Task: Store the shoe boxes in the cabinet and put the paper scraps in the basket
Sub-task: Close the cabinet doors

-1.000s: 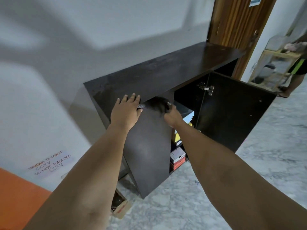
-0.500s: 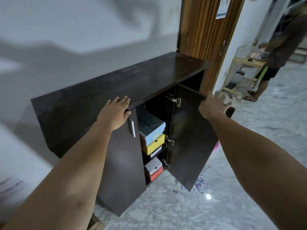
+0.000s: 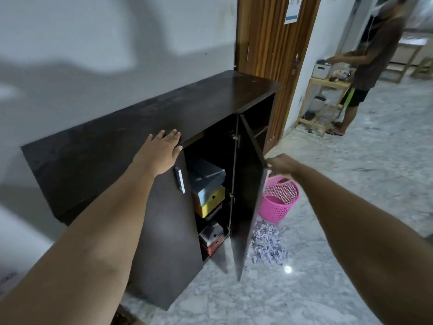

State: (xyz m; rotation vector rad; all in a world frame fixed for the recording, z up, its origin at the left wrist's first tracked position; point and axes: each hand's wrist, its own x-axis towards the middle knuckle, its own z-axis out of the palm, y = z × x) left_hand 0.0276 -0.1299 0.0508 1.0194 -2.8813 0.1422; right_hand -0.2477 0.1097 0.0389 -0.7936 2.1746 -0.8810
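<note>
Two bare hands reached toward a dark wooden cabinet (image 3: 131, 137) standing against a pale wall. The left hand (image 3: 159, 153) lay flat on the front edge of the cabinet's top, fingers straight and together, holding nothing, just above the closed left door (image 3: 161, 231) with its small silver handle (image 3: 180, 182). The right hand (image 3: 282, 166) had its grip curled over the top outer corner of the right door (image 3: 246, 207), which stood swung outward. Between the doors, shoe boxes (image 3: 207, 195) sat stacked on shelves inside: a grey-blue one over a yellow one, with a white and a red one lower down. A pink basket (image 3: 280, 202) stood on the marble floor just below the right hand, beyond the open door. Paper scraps (image 3: 268, 242) lay heaped on the floor beside the basket.
</note>
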